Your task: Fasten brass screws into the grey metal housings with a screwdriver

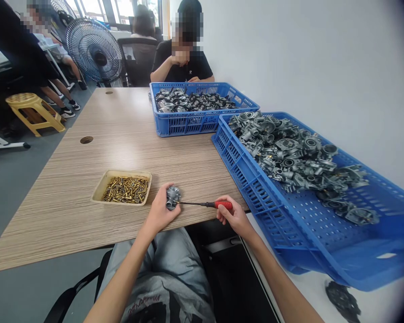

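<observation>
My left hand (161,208) is closed around a small grey metal carburetor body (173,197), held at the table's near edge. In my right hand (234,216) is a screwdriver (223,205) with a red handle and a dark shaft. The shaft points left, and its tip meets the right side of the carburetor body; the exact contact point is too small to make out. Left of my left hand sits a cream plastic tray (97,194) holding many small brass parts (126,189).
A blue crate (256,197) of metal castings (286,148) stands at my right. Beyond it, another blue crate (182,124) holds similar parts. Across the wooden table (121,143) sits a person in black (185,63). A fan (96,51) and yellow stool (35,110) stand at left.
</observation>
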`<act>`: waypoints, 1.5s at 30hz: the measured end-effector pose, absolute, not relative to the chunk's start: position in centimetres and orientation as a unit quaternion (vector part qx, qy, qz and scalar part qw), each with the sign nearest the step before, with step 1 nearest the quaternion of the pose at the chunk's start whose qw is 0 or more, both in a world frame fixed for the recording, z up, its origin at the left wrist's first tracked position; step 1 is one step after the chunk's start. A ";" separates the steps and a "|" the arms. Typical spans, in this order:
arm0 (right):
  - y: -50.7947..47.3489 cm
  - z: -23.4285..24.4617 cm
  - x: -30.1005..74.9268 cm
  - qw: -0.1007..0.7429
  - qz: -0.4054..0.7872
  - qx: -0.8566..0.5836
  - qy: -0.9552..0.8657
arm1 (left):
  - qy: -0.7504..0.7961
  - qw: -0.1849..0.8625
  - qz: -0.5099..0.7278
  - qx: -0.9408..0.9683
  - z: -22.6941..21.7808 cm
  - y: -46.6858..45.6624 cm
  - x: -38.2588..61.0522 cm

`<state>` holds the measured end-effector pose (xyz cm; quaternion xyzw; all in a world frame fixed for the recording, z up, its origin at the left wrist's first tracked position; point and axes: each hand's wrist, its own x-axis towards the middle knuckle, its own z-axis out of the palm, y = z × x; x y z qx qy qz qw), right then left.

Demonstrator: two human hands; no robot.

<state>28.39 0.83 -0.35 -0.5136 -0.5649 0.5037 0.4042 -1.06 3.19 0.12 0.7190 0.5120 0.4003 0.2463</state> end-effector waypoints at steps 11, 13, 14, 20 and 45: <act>0.8 -0.3 28.4 0.404 0.512 -0.510 -0.561 | 0.511 0.243 0.404 0.719 -0.1 3.2 -1.1; 0.8 -0.3 28.4 0.404 0.513 -0.511 -0.559 | 0.511 0.246 0.404 0.718 -0.1 3.3 -1.1; 0.8 -0.3 28.4 0.404 0.513 -0.512 -0.558 | 0.511 0.246 0.403 0.718 -0.2 3.3 -1.1; 0.8 -0.5 28.4 0.407 0.511 -0.511 -0.559 | 0.513 0.248 0.397 0.720 -0.1 3.2 -1.2; 0.9 -0.7 28.5 0.407 0.510 -0.512 -0.559 | 0.512 0.242 0.399 0.721 0.1 3.2 -1.1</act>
